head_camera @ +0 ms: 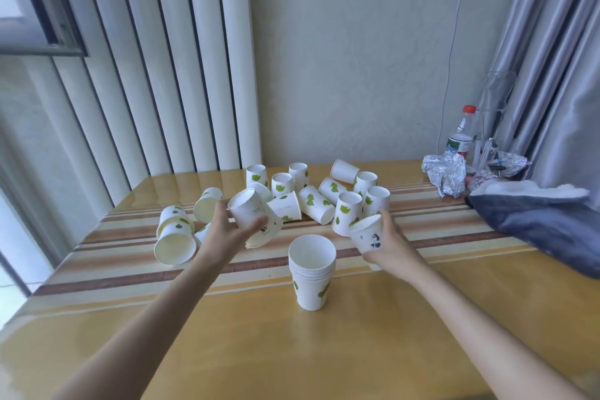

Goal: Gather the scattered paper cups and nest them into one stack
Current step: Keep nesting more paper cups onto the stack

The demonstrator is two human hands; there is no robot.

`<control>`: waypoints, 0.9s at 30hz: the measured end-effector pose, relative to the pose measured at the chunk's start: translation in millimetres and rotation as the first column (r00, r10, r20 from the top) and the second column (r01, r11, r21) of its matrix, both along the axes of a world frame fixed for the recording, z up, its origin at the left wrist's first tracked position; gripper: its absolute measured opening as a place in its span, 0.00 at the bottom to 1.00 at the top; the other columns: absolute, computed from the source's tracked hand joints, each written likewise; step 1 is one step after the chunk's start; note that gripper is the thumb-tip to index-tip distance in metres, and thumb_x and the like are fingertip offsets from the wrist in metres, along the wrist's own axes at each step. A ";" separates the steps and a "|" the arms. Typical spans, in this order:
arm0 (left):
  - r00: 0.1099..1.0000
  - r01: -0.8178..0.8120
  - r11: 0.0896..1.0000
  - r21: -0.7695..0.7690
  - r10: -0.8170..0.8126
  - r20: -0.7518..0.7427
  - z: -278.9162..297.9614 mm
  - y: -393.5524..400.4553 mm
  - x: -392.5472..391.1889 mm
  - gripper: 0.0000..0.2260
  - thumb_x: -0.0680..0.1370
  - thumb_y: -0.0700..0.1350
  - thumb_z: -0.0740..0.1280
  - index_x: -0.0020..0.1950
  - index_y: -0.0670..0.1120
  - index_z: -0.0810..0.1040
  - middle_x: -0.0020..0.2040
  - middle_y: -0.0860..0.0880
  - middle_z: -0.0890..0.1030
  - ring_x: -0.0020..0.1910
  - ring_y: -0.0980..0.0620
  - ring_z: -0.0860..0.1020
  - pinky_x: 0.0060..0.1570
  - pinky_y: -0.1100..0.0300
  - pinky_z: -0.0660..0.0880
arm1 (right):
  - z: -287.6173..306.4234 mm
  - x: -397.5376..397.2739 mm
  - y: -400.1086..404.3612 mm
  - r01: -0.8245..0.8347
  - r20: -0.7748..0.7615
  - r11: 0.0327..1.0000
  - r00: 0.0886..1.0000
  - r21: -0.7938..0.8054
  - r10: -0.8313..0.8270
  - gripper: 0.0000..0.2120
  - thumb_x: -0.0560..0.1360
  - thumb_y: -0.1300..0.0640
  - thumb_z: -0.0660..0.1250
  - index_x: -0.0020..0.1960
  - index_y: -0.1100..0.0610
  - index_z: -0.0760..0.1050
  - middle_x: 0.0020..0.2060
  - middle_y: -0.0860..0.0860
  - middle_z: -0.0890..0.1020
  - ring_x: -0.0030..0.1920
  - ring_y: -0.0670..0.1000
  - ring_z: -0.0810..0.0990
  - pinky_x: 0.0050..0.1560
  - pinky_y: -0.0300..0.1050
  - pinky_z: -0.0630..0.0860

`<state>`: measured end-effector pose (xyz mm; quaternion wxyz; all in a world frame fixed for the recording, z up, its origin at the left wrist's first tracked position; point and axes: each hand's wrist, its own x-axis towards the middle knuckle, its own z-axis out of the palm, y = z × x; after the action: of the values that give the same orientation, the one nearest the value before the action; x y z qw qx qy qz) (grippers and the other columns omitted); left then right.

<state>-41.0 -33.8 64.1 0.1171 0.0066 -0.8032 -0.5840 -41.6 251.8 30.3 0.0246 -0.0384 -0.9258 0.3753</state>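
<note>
Stack [312, 273] of nested cups stands upright at lower centre of the frame, mouth up, on the table [389, 318]. Loose cups [316, 204] crowd the centre behind it; more lie on their sides at mid left.

Left hand [227, 230], centre left, fingers curled around a cup [246, 209] held tilted; a second cup sits under it, apparently in the same grip. Right hand [386, 243], centre right, closed around one tilted cup [367, 235], just beside an upright loose one.

Risks, as judged: right hand lifting out could knock the neighbours over. Left hand's two cups may slip, being held at odd angles. A tilted cup dropped in crooked could jam on the rim or tip the stack.

Unclear: left fingertips are hidden behind the cups; the count in the stack is hard to read; clutter at right edge (foil [444, 172], bottle [461, 136]) partly cut off.
</note>
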 end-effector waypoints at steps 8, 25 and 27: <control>0.999 0.042 0.943 0.331 -0.047 0.008 14.8 -12.9 30.1 0.25 0.76 0.53 0.66 0.70 0.51 0.63 0.56 0.46 0.77 0.45 0.52 0.79 0.41 0.62 0.75 | 62.1 38.5 -31.0 -0.218 -0.268 0.795 0.961 -0.566 0.072 0.34 0.69 0.64 0.73 0.66 0.45 0.59 0.61 0.52 0.69 0.52 0.45 0.75 0.39 0.33 0.74; 0.975 0.044 0.921 0.387 -0.124 0.184 -20.5 -34.0 54.1 0.31 0.61 0.62 0.73 0.57 0.46 0.76 0.44 0.51 0.80 0.39 0.54 0.76 0.40 0.61 0.68 | 14.2 49.8 -75.3 -0.281 -0.204 0.911 0.953 -0.303 0.226 0.26 0.71 0.47 0.70 0.65 0.46 0.64 0.59 0.48 0.67 0.62 0.49 0.66 0.61 0.44 0.66; 0.969 0.058 0.920 0.387 -0.145 0.200 -21.9 -31.9 55.3 0.29 0.58 0.64 0.72 0.49 0.44 0.76 0.39 0.51 0.78 0.36 0.54 0.75 0.40 0.60 0.68 | 13.7 53.0 -73.4 -0.304 -0.267 0.930 0.932 -0.206 0.245 0.24 0.73 0.45 0.66 0.66 0.47 0.65 0.55 0.44 0.67 0.62 0.46 0.64 0.64 0.44 0.65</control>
<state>14.3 -65.7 42.2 -0.0084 0.0530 -0.6829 -0.7285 11.4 178.5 44.0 0.0768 0.1344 -0.8591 0.4878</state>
